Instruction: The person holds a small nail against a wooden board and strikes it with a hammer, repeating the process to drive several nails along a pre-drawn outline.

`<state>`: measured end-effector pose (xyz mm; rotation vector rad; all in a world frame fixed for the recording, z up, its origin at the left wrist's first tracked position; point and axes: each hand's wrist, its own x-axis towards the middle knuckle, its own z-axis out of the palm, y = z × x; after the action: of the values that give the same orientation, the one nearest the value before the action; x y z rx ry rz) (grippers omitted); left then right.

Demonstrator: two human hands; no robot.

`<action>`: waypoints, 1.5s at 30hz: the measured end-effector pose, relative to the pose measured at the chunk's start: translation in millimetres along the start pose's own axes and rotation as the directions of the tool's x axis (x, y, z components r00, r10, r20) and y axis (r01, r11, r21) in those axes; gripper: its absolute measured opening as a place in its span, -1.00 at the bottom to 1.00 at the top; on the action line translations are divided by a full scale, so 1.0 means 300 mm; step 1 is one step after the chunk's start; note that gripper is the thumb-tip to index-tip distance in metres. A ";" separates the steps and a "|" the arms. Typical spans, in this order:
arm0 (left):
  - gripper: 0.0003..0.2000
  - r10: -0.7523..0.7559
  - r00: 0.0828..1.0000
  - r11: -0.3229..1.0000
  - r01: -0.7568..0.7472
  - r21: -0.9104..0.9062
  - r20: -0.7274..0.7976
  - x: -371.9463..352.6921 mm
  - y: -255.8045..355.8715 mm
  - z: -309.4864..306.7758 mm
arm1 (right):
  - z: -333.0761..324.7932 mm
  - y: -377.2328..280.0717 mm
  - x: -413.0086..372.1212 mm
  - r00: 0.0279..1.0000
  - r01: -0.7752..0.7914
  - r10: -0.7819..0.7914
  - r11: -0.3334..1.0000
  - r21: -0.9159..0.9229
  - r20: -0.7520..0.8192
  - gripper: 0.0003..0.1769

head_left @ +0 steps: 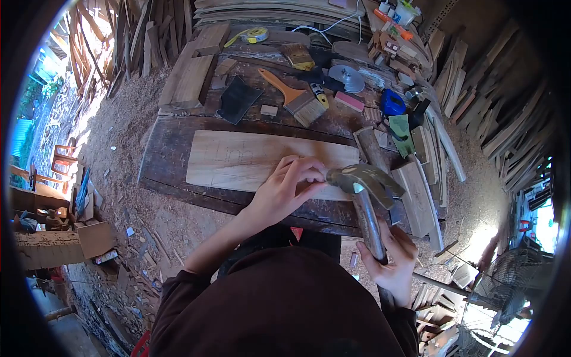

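A pale wooden board (232, 160) with faint pencil marks lies across the near part of the dark workbench (169, 137). My left hand (288, 184) rests over the board's near edge, thumb and fingers pinched together; whatever is between the fingertips is too small to make out. My right hand (389, 262) is closed around the handle of a claw hammer (370, 181). The hammer's head is just right of my left fingertips, above the board's right part, its claw pointing right.
Behind the board lie a paintbrush (291, 95), a black sheet (239, 98), a cutting disc (347, 78), a blue tape measure (392, 102) and a yellow tape measure (256, 34). Wood pieces (413, 196) crowd the bench's right edge. A wire-cage fan (517, 291) stands at lower right.
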<state>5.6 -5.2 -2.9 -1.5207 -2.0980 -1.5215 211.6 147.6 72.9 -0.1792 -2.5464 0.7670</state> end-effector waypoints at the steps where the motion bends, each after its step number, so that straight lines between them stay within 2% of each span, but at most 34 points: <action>1: -0.57 0.000 1.000 1.000 0.000 0.000 -0.002 0.000 0.001 0.000 | 0.000 0.004 -0.003 1.000 0.002 -0.002 1.000 -0.001 0.001 -0.36; 4: -0.57 -0.003 1.000 1.000 0.004 0.018 -0.007 -0.001 0.004 -0.003 | -0.002 0.010 -0.002 0.998 0.059 -0.059 0.998 0.009 -0.015 -0.32; 6: -0.57 -0.022 1.000 0.999 0.021 0.031 0.005 -0.002 0.004 -0.007 | -0.013 0.000 0.015 0.989 0.006 0.000 0.999 -0.038 0.150 -0.32; 10: -0.57 -0.008 1.000 1.000 0.008 0.015 -0.004 -0.001 0.005 -0.002 | -0.008 0.004 0.009 0.998 0.036 -0.036 0.999 0.003 0.057 -0.33; 12: -0.56 -0.046 0.999 0.998 0.046 -0.041 -0.001 -0.008 0.000 0.008 | 0.002 0.012 -0.001 0.997 0.073 -0.073 0.997 0.003 -0.038 -0.33; 13: -0.56 -0.043 0.999 0.998 0.043 -0.041 0.002 -0.008 0.000 0.005 | -0.001 0.012 0.004 0.997 0.071 -0.071 0.997 0.002 -0.042 -0.33; 15: -0.57 -0.058 0.998 0.997 0.059 -0.052 0.026 -0.007 0.000 0.000 | -0.011 0.009 0.014 0.992 -0.014 0.018 0.999 -0.029 0.126 -0.39; 19: -0.57 0.018 1.000 1.000 -0.018 0.002 0.026 0.009 0.003 -0.012 | -0.027 0.020 0.004 0.999 0.008 -0.008 1.000 -0.010 0.050 -0.33; 21: -0.67 -0.280 0.959 0.910 0.279 -0.307 0.042 0.023 0.022 -0.025 | -0.039 0.041 -0.018 0.987 -0.151 0.158 0.980 0.133 -0.041 -0.35; 22: -0.67 -0.276 0.960 0.911 0.277 -0.307 0.047 0.032 0.023 -0.029 | -0.050 0.017 -0.004 0.973 -0.204 0.222 0.957 0.207 -0.069 -0.37; 23: -0.75 -0.360 0.933 0.835 0.309 -0.455 -0.027 0.042 0.020 -0.035 | -0.052 0.029 -0.011 0.971 -0.209 0.228 0.956 0.207 -0.075 -0.37; 24: -0.82 -0.450 0.889 0.739 0.318 -0.594 -0.084 0.047 0.018 -0.040 | -0.053 0.054 -0.024 0.951 -0.264 0.298 0.924 0.278 -0.086 -0.36; 25: -0.82 -0.448 0.891 0.738 0.321 -0.593 -0.074 0.041 0.020 -0.047 | -0.049 0.078 -0.038 0.925 -0.315 0.368 0.882 0.350 -0.093 -0.35; 26: -0.84 -0.405 0.908 0.836 0.321 -0.445 -0.105 0.033 0.022 -0.057 | -0.036 0.099 -0.040 0.905 -0.346 0.419 0.829 0.440 -0.077 -0.35; 27: -0.85 -0.353 0.927 0.909 0.307 -0.280 -0.127 0.029 0.021 -0.073 | -0.016 0.124 -0.043 0.901 -0.348 0.426 0.825 0.446 -0.085 -0.35; 28: -0.85 -0.345 0.931 0.913 0.304 -0.273 -0.116 0.028 0.016 -0.093 | 0.007 0.149 -0.048 0.873 -0.373 0.482 0.754 0.540 -0.070 -0.36; 29: -0.86 -0.428 0.897 0.892 0.400 -0.209 -0.110 0.028 0.008 -0.116 | 0.028 0.168 -0.049 0.844 -0.389 0.535 0.673 0.629 -0.050 -0.37; 30: -0.86 -0.505 0.856 0.861 0.489 -0.142 -0.110 0.028 -0.001 -0.143 | 0.043 0.180 -0.045 0.836 -0.397 0.547 0.657 0.641 -0.042 -0.40; 31: -0.86 -0.495 0.863 0.867 0.482 -0.129 -0.100 0.033 -0.022 -0.171 | 0.061 0.195 -0.043 0.832 -0.391 0.553 0.649 0.653 -0.052 -0.40; 33: -0.89 -0.290 0.937 0.935 0.321 0.150 -0.196 0.048 -0.084 -0.225 | 0.100 0.227 -0.037 0.797 -0.407 0.603 0.578 0.707 -0.035 -0.41; 35: -0.92 -0.257 0.952 0.942 0.285 0.176 -0.165 0.046 -0.120 -0.268 | 0.126 0.240 -0.031 0.792 -0.377 0.606 0.583 0.720 -0.077 -0.42; 37: -0.91 -0.405 0.914 0.887 0.396 0.239 -0.013 0.033 -0.144 -0.293 | 0.135 0.252 -0.034 0.805 -0.363 0.586 0.607 0.707 -0.089 -0.42; 38: -0.91 -0.342 0.940 0.909 0.326 0.261 0.016 0.029 -0.146 -0.288 | 0.144 0.253 -0.038 0.805 -0.358 0.586 0.606 0.710 -0.095 -0.42; 42: -0.92 -0.345 0.937 0.890 0.343 0.300 -0.047 0.024 -0.121 -0.264 | 0.152 0.254 -0.055 0.808 -0.315 0.569 0.635 0.705 -0.152 -0.42; 45: -0.93 -0.283 0.951 0.893 0.308 0.329 -0.124 0.006 -0.113 -0.254 | 0.152 0.270 -0.077 0.800 -0.305 0.572 0.645 0.700 -0.178 -0.42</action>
<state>-53.2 -62.2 13.4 -1.0464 -2.4777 -1.1742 209.5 187.2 -14.3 -0.6813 -1.7263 1.5834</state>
